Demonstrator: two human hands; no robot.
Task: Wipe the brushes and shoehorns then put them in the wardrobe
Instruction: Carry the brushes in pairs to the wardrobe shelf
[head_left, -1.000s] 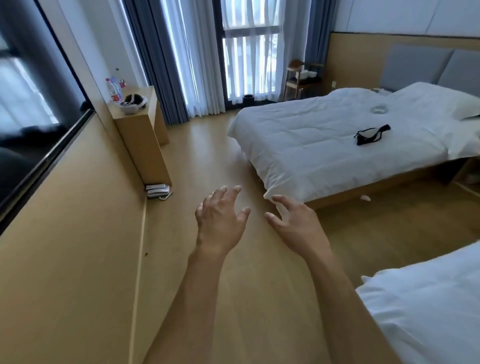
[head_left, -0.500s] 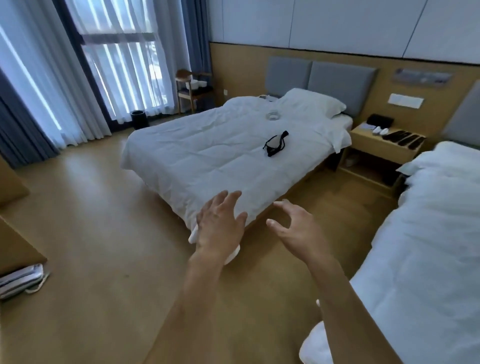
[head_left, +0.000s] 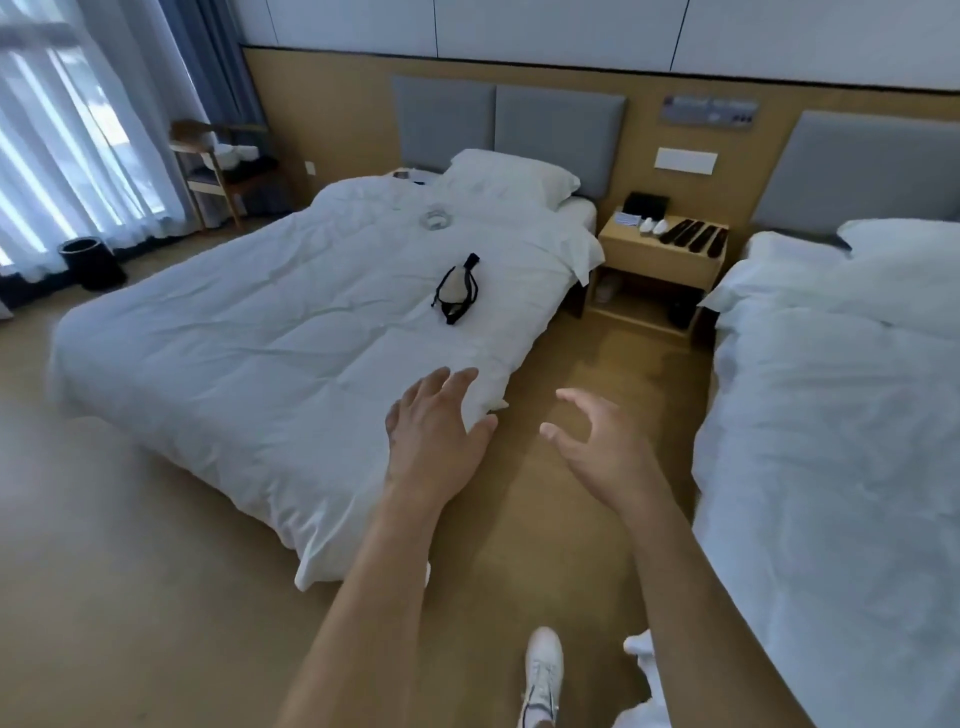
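Observation:
Several dark brushes and shoehorns (head_left: 693, 236) lie side by side on the wooden nightstand (head_left: 660, 262) between the two beds, far ahead of my hands. My left hand (head_left: 436, 428) is stretched forward over the near corner of the left bed, fingers apart and empty. My right hand (head_left: 602, 441) hovers over the floor of the aisle, fingers curled loosely apart, holding nothing. No wardrobe is in view.
The left bed (head_left: 249, 364) carries a black pouch (head_left: 456, 296) and a clear round object (head_left: 435, 220). The right bed (head_left: 841, 415) borders the aisle. On the nightstand also sit a black box (head_left: 645, 203) and small white items (head_left: 654, 226). A bin (head_left: 91, 260) and chair (head_left: 223, 166) stand by the window.
The view has swung right from the wall and window to the beds' headboards and the nightstand. Both hands stay raised, open and empty. My white shoe now shows at the bottom.

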